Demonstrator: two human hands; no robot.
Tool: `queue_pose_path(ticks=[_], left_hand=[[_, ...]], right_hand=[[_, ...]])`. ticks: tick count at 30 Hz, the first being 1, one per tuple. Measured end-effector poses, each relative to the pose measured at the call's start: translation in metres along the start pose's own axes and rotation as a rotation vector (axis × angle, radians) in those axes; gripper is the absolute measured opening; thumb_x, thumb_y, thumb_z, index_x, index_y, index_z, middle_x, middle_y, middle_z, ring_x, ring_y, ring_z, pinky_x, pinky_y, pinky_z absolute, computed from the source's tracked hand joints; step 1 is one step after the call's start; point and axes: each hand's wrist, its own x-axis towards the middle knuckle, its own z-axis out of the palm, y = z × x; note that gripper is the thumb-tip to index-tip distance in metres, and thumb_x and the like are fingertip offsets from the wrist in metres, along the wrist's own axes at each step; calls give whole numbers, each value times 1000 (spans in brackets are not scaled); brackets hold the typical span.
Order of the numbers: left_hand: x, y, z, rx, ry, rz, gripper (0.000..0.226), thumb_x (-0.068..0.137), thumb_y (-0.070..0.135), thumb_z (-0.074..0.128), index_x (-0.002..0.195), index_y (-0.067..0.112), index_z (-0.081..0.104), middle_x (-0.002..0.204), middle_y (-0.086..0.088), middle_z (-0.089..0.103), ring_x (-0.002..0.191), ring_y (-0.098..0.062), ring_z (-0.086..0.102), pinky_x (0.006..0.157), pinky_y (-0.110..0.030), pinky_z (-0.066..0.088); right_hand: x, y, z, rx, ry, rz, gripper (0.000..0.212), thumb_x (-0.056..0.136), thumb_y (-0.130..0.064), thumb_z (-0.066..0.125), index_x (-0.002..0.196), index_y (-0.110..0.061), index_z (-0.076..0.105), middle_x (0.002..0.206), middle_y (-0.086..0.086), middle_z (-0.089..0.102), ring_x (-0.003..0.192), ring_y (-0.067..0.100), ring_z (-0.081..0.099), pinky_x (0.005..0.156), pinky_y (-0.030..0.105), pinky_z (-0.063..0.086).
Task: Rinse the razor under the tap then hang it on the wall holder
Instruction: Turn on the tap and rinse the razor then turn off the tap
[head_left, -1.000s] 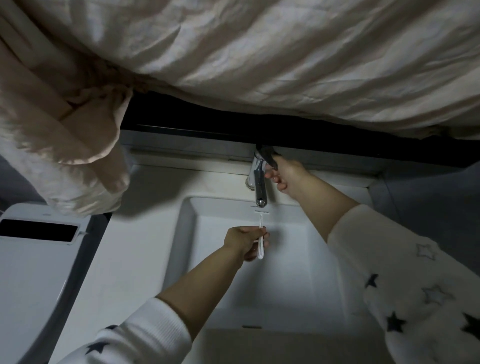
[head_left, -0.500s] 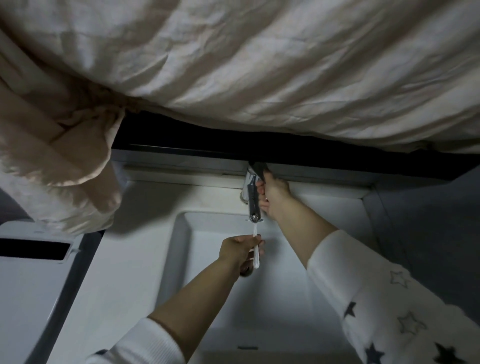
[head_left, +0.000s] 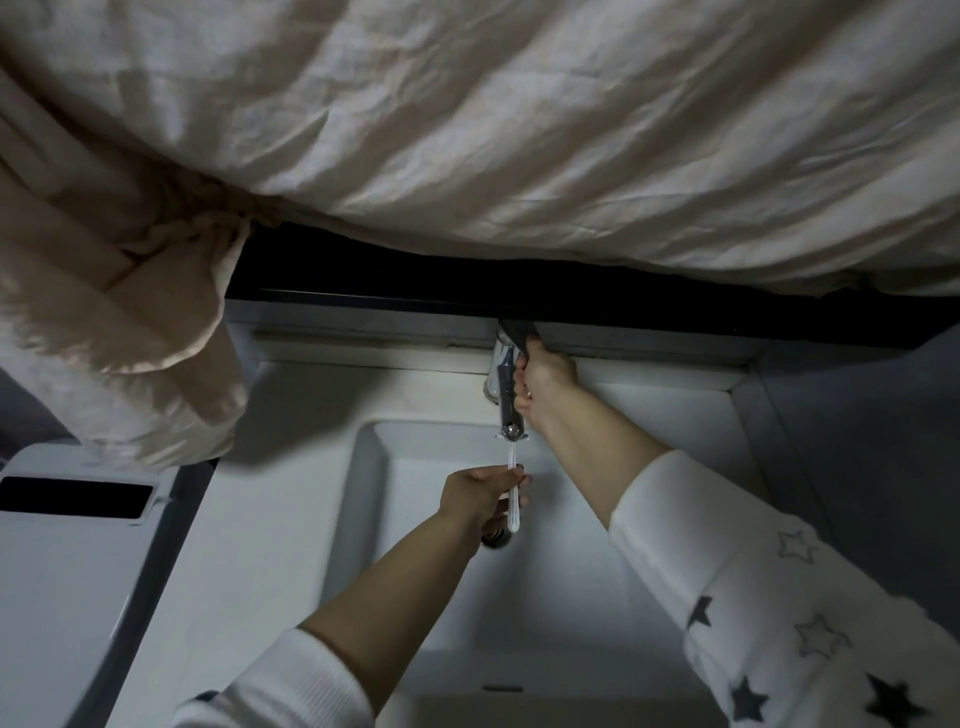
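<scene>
My left hand grips a slim white razor by its handle, upright over the white sink. The razor's head sits right under the spout of the chrome tap. My right hand is wrapped around the tap's dark lever at the back of the sink. I cannot make out a water stream in the dim light. No wall holder is visible.
A large pale quilt hangs overhead and hides the wall above the sink. It droops low at the left. A white toilet lid is at the left. The drain shows below my left hand.
The razor's head has risen from a gap below the spout to right under it. My right hand slid further onto the tap lever. The view shifted slightly lower.
</scene>
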Motion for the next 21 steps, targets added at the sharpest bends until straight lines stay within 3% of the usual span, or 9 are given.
queue_pose_path(ticks=[6, 11, 15, 21], left_hand=[[2, 4, -7, 17, 2, -1, 30, 86, 17, 70, 111, 1, 69, 109, -14, 74, 89, -29, 69, 77, -32, 56], [3, 4, -8, 30, 4, -21, 26, 86, 16, 70, 108, 1, 70, 104, -14, 74, 83, -28, 68, 71, -28, 56], [3, -1, -9, 17, -1, -49, 27, 86, 13, 70, 109, -2, 70, 100, -15, 73, 70, -24, 67, 66, -27, 56], [6, -9, -10, 79, -1, -79, 14, 85, 12, 71, 95, 3, 72, 101, -16, 74, 74, -28, 66, 89, -48, 54]], right_hand=[[-6, -13, 3, 2, -32, 28, 54, 101, -38, 44, 52, -16, 39, 48, 0, 32, 16, 9, 17, 27, 8, 14], [-3, -18, 4, -44, -74, 32, 50, 100, -33, 41, 52, -18, 37, 33, -4, 29, 18, 8, 17, 29, 8, 13], [-6, -24, 6, -54, -51, 51, 47, 100, -24, 37, 54, -16, 37, 41, -1, 31, 16, 9, 17, 30, 5, 13], [-10, -29, 3, -18, -134, 111, 44, 99, -23, 39, 55, -18, 39, 31, -6, 33, 19, 6, 20, 29, 8, 12]])
